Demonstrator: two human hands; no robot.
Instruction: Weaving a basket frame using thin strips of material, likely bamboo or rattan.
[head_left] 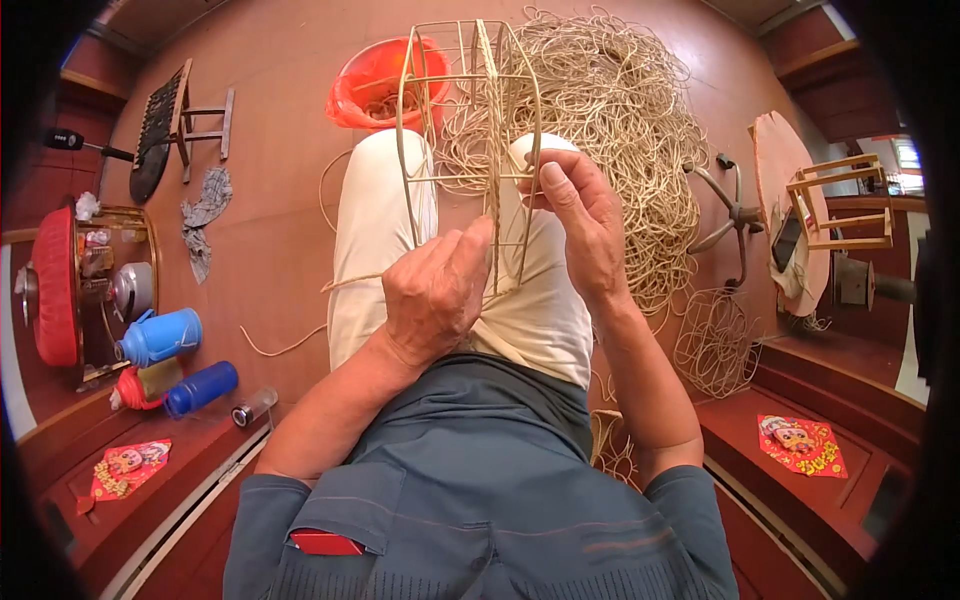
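An oblong frame of pale rods (462, 77), with a braided strand running up its middle, stands over my thighs in light trousers (372, 200). My left hand (435, 290) is closed around the lower middle of the frame where the strand runs, and a loose cord (352, 280) trails leftward from it. My right hand (576, 220) is at the frame's right side, thumb and forefinger pinched at the rod beside a crossbar; whatever is between the fingertips is too small to make out.
A red bucket (358, 85) and a large cord pile (600, 80) lie beyond my knees. Left are stools (188, 110), grey cloth (205, 210), flasks (160, 335) and bottles (200, 390). Right are a metal stand (735, 215), a round board (775, 150) and a wooden stool (835, 200).
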